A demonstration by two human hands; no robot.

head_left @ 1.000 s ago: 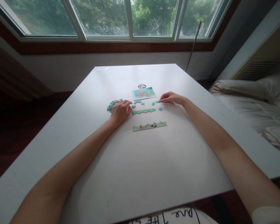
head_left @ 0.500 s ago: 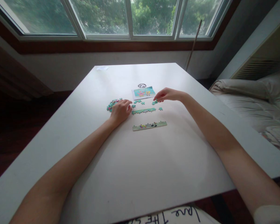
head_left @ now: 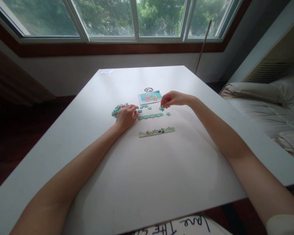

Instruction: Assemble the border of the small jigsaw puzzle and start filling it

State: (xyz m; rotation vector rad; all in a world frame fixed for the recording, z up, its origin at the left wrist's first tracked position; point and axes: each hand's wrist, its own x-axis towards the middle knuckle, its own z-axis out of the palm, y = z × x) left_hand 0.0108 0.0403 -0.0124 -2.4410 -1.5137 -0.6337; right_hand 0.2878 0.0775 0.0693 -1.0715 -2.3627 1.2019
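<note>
My right hand (head_left: 171,99) pinches a small green jigsaw puzzle piece (head_left: 161,108) low over the table, right of several loose puzzle pieces (head_left: 144,106). Resting on the table, my left hand (head_left: 127,115) has its fingers loosely spread and holds nothing. It partly covers a pile of puzzle pieces (head_left: 116,110). To the right of its fingertips lies a joined green puzzle strip (head_left: 150,116), with a single piece (head_left: 168,114) beyond the strip's right end. Closer to me is another joined strip (head_left: 156,132) with small colourful figures.
A picture card (head_left: 150,97) lies behind the pieces, with a dark round outline (head_left: 148,89) beyond it. All of this is on a white table (head_left: 161,173). A stick (head_left: 203,47) leans by the window, and a pale padded seat (head_left: 257,101) stands at the right.
My right hand has shifted very slightly left and the piece at its fingertips shows more fully. The left hand stays in place.
</note>
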